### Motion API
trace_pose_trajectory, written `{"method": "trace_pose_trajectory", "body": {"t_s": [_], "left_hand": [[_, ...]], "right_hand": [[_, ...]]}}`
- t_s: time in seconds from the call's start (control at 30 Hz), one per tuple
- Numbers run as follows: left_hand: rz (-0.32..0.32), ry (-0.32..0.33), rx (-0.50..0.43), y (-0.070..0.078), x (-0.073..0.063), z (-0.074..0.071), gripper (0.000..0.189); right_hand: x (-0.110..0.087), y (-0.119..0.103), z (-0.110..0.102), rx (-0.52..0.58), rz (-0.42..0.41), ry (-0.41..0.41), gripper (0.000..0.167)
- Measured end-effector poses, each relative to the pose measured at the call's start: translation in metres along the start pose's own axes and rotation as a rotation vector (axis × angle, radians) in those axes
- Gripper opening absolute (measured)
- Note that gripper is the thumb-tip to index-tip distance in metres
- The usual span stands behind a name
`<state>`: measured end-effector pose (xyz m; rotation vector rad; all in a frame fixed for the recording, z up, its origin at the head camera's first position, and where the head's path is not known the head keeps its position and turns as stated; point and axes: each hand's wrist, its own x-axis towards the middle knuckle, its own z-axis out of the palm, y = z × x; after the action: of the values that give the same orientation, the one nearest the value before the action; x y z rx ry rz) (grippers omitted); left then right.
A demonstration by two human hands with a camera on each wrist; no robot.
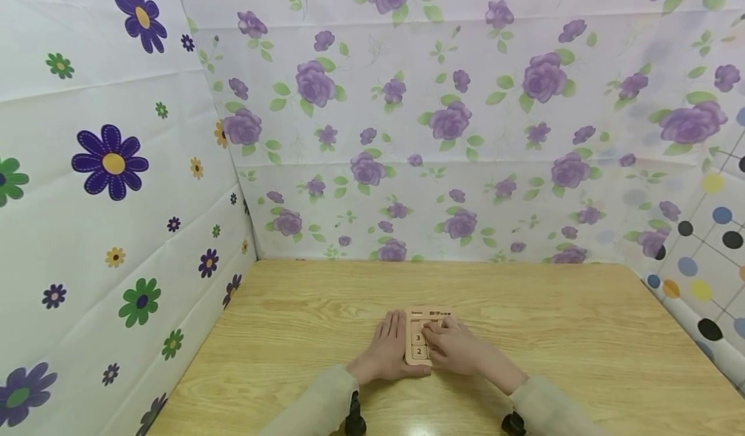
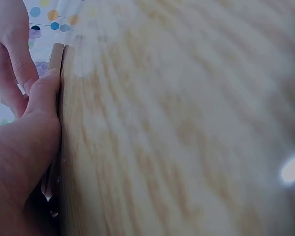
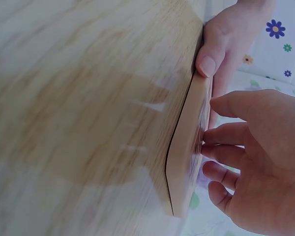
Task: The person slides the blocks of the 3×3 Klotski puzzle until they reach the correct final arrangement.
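Observation:
A light wooden number-puzzle board (image 1: 416,361) lies flat on the table, its tiles 3 (image 1: 418,337) and 2 (image 1: 419,352) readable in the head view. My left hand (image 1: 385,352) rests along its left side, fingers straight and pointing away, thumb at the near edge. Over the board's right part is my right hand (image 1: 460,348), hiding the other tiles. In the right wrist view, the thumb and fingertips of my right hand (image 3: 265,157) touch the face of the board (image 3: 184,147), fingers loosely bent. The left thumb (image 3: 206,64) presses at the board's edge there.
The wooden table (image 1: 291,313) stretches out around the board on all sides. Behind it hangs a cloth with purple roses (image 1: 372,132); a daisy-patterned cloth (image 1: 87,229) stands at the left and a dotted one (image 1: 704,242) at the right.

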<state>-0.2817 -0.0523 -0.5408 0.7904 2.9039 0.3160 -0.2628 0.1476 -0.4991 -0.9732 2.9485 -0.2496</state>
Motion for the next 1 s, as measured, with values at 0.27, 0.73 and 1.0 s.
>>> {"method": "trace_pose_trajectory", "body": {"t_s": [0.27, 0.73, 1.0], "left_hand": [[0.007, 0.001, 0.010, 0.001, 0.000, -0.003, 0.123], [0.086, 0.094, -0.287, 0.004, 0.000, 0.000, 0.130], [0.083, 0.113, -0.344, 0.005, 0.003, 0.003, 0.129]], "right_hand": [[0.004, -0.003, -0.001, 0.019, -0.026, 0.002, 0.047], [0.009, 0.002, 0.008, 0.060, 0.010, -0.034, 0.051], [0.010, 0.003, 0.010, 0.048, 0.003, -0.027, 0.050]]}}
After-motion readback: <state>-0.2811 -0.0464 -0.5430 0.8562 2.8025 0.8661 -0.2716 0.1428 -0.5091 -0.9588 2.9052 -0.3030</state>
